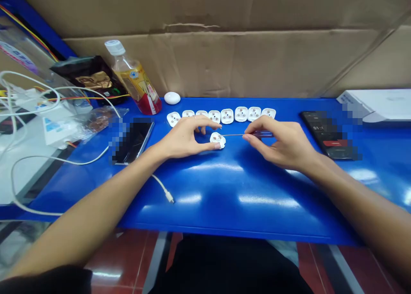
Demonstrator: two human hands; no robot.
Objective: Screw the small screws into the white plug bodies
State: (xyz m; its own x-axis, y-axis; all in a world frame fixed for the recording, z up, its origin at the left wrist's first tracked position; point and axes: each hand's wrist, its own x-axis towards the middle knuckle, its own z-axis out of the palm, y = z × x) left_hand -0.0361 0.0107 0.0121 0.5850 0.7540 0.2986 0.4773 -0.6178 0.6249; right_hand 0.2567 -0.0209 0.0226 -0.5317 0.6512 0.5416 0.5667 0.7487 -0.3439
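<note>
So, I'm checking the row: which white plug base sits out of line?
The plug base at the thumb of the left hand, alone in front of the row.

Left hand (pixel 186 136): palm down, fingers arched, thumb and forefinger curved into a pinch. Right hand (pixel 279 142): palm down, pinching likewise. Forearms (pixel 96 208): bare, angled inward from lower corners.

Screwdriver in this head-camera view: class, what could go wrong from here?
The screwdriver shaft could slip off the white plug casing and jab the left hand, whose fingertips pinch it. The casing might also skid on the glossy blue tabletop, perhaps knocking the row of casings lined up behind.
</note>
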